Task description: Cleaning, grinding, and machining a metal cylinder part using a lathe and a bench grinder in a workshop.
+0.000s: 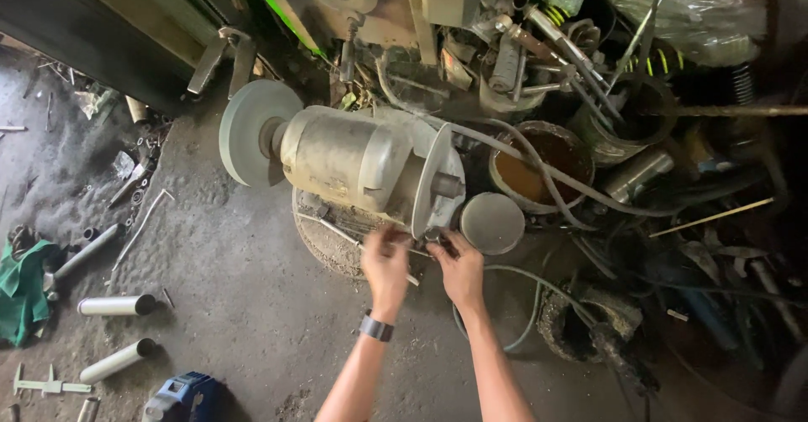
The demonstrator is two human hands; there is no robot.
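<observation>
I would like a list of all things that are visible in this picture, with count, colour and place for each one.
bench grinder: one, dusty grey, centre, on the floor
grinding disc: one, pale grey-green, on the grinder's left end
round disc: one, grey, loose beside the grinder's right end
bucket: one, rusty, brown liquid inside, right of the grinder
hose: one, grey, curving across the bucket
metal tubes: two, pale grey, floor at left
cloth: one, green, left edge
caliper: one, pale, lower left corner
power tool: one, blue, bottom edge
scrap pile: many pieces, dark, upper right
left hand: at the grinder's base, wears a dark wristband
right hand: beside it, under the grinder's right end
</observation>
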